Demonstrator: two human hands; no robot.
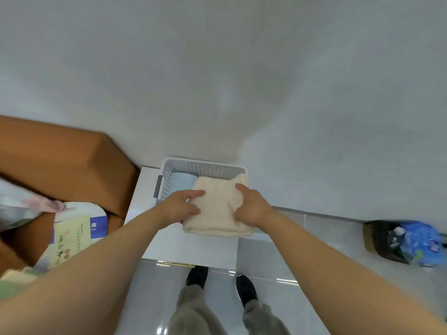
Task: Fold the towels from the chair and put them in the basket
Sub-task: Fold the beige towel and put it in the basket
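Note:
A folded cream towel [216, 210] is held over the white perforated basket [205, 168], which stands on a white surface against the wall. My left hand [185, 205] grips the towel's left edge, fingers on top. My right hand [251, 207] grips its right edge. Inside the basket, at the left, lies a folded light blue towel [182, 183], partly hidden by the cream one. The chair is not in view.
Large brown cardboard boxes [63, 160] stand at the left, with a printed box [75, 230] and a pink cloth [46, 204] by them. A small bin with a blue bag [416, 243] sits on the tiled floor at the right. My feet stand below the white surface [193, 247].

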